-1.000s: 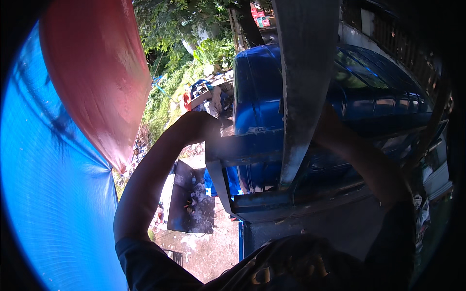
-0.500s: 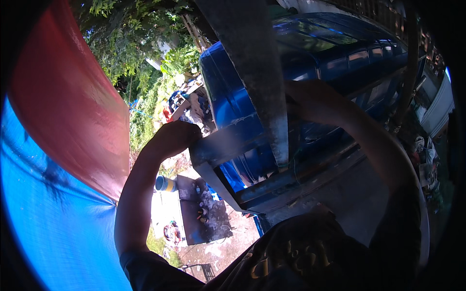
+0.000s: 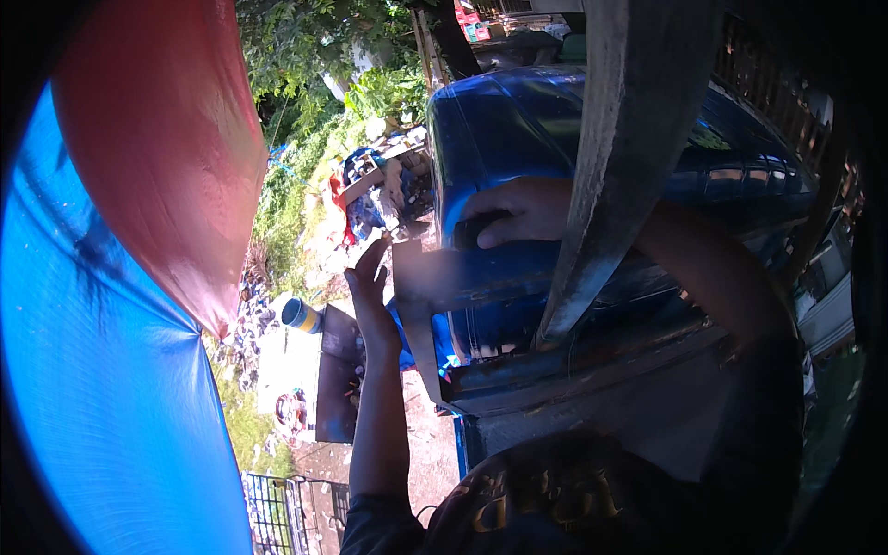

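My left hand (image 3: 372, 287) is upright at the left end of a dark metal frame (image 3: 499, 279), its fingers stretched out. Whether the palm touches the frame's end I cannot tell. Above the frame's top bar, my right hand (image 3: 527, 211) is closed, with a dark shape between thumb and fingers too shaded to name. My right forearm passes behind a long grey beam (image 3: 629, 139), which slants down in front of the frame. A blue vehicle (image 3: 504, 129) stands just beyond the frame.
Red cloth (image 3: 166, 139) and a blue tarp (image 3: 102, 398) hang at the left. Down below are a blue-and-yellow bucket (image 3: 302, 315), a dark tabletop (image 3: 337, 379) and a black metal grille (image 3: 277, 507). A heap of scrap (image 3: 375, 185) lies near the greenery.
My left hand has let go of the frame's left end and its fingers have straightened. My right hand has moved left along the top bar, out from behind the beam. The view has shifted.
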The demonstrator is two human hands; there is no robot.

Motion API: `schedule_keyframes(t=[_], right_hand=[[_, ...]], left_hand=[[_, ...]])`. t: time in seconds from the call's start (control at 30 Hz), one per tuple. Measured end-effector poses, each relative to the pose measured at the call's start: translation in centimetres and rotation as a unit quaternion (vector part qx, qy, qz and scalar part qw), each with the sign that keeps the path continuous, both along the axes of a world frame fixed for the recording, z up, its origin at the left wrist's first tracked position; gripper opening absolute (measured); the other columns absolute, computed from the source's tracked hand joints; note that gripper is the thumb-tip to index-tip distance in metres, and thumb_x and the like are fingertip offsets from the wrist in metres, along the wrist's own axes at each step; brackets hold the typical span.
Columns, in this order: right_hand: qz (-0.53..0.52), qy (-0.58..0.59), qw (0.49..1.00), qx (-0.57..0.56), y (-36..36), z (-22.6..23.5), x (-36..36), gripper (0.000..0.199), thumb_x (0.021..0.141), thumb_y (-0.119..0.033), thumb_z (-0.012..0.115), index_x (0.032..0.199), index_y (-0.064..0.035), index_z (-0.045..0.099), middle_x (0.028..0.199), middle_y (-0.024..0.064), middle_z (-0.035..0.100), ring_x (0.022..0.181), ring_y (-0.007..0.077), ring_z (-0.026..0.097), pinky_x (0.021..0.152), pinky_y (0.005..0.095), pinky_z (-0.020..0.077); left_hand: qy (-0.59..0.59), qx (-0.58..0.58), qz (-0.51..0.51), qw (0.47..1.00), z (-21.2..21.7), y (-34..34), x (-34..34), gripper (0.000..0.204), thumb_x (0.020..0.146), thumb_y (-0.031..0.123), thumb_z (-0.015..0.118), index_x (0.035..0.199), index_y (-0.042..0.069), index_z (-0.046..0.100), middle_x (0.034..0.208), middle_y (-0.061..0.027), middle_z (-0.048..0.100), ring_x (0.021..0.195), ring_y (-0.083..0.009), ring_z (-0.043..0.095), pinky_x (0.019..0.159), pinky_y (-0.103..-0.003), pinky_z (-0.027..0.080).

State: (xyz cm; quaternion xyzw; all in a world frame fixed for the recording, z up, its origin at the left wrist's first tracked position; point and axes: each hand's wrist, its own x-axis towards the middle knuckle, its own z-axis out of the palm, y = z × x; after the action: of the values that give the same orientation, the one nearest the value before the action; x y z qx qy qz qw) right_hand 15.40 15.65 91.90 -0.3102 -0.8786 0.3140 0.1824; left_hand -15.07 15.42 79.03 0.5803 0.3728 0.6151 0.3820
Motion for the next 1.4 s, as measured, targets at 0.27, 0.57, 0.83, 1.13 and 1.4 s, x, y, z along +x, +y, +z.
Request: schedule_keyframes(t=[0.27, 0.57, 0.83, 1.13, 1.4], right_hand=[[0.062, -0.089, 0.990, 0.094, 2.2, -0.1, -9.6, 0.042, 0.100, -0.033, 0.060, 0.128, -0.0029, 0.063, 0.116, 0.0238, 0.070, 0.109, 0.0368, 0.069, 0.096, 0.0456, 0.0526], [0.072, -0.155, 0.974, 0.148, 1.8, 1.4, -9.3, 0.037, 0.098, -0.030, 0.060, 0.126, -0.0066, 0.064, 0.114, 0.0223, 0.071, 0.107, 0.0378, 0.069, 0.095, 0.0474, 0.0526], [0.177, -0.062, 0.976, 0.114, 3.5, -1.3, -10.2, 0.032, 0.097, -0.029, 0.061, 0.120, -0.0069, 0.066, 0.111, 0.0214, 0.071, 0.106, 0.0394, 0.069, 0.094, 0.0489, 0.0528], [0.219, -0.063, 0.967, 0.112, 4.1, -0.6, -9.8, 0.028, 0.100, -0.031, 0.059, 0.110, -0.0058, 0.065, 0.103, 0.0210, 0.071, 0.101, 0.0393, 0.069, 0.091, 0.0503, 0.0522], [0.222, -0.101, 0.961, 0.134, 3.8, -0.6, -10.2, 0.026, 0.101, -0.030, 0.057, 0.106, -0.0061, 0.064, 0.098, 0.0213, 0.070, 0.095, 0.0402, 0.069, 0.086, 0.0499, 0.0526]], left_hand=[[-0.125, -0.017, -0.042, 0.991, -3.5, -0.5, 0.3, 0.077, 0.109, 0.062, 0.022, 0.154, 0.002, 0.041, 0.149, -0.0158, 0.053, 0.137, -0.0252, 0.049, 0.115, -0.039, 0.036], [-0.041, -0.014, 0.050, 0.998, -1.0, -1.4, 3.0, 0.073, 0.109, 0.062, 0.022, 0.148, 0.007, 0.051, 0.135, -0.0114, 0.062, 0.122, -0.0214, 0.059, 0.107, -0.037, 0.046], [-0.050, -0.027, 0.056, 0.997, -0.3, -2.3, 2.4, 0.070, 0.111, 0.057, 0.018, 0.145, 0.009, 0.055, 0.130, -0.0098, 0.065, 0.124, -0.0209, 0.058, 0.111, -0.037, 0.044], [-0.044, 0.003, 0.053, 0.998, 0.0, -2.3, 2.4, 0.071, 0.111, 0.057, 0.020, 0.143, 0.005, 0.055, 0.135, -0.0134, 0.064, 0.130, -0.0234, 0.056, 0.115, -0.039, 0.039], [0.069, 0.024, 0.101, 0.992, -0.7, -2.1, 2.0, 0.066, 0.110, 0.055, 0.029, 0.142, 0.005, 0.056, 0.137, -0.0148, 0.063, 0.129, -0.0243, 0.057, 0.112, -0.040, 0.042]])
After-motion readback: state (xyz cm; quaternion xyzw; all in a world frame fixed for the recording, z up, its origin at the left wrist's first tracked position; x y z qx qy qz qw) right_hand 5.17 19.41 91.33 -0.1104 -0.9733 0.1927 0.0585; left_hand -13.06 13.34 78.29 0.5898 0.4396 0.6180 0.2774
